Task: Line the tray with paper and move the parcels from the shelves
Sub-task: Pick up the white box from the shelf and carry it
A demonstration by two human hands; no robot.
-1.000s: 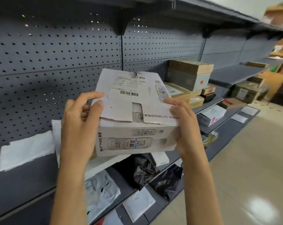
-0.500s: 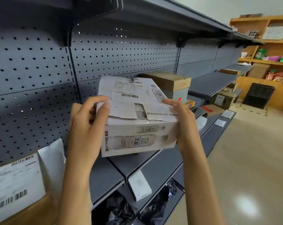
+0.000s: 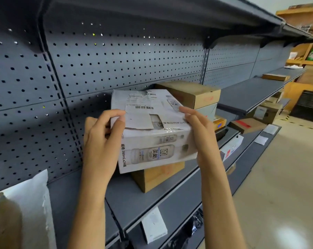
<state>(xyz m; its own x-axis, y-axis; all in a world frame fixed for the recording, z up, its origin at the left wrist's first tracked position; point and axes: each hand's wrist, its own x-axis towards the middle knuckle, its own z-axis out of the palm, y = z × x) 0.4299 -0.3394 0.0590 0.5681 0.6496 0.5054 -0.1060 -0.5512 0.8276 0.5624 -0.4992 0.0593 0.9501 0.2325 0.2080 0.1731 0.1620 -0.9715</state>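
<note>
Left hand [image 3: 100, 146]: wrapped round the left end of the white printed cardboard parcel [image 3: 152, 130], thumb on its top edge.
Right hand [image 3: 204, 135]: pressed to the parcel's right end, fingers over the top corner.
Parcel: gripped between both hands above the dark grey metal shelf [image 3: 152, 198], barcode label facing up.
Below it: a brown cardboard box [image 3: 157, 176] on the shelf, partly hidden by the parcel.
Behind: a second brown cardboard box [image 3: 193, 94] against the grey perforated back panel [image 3: 116, 65].
</note>
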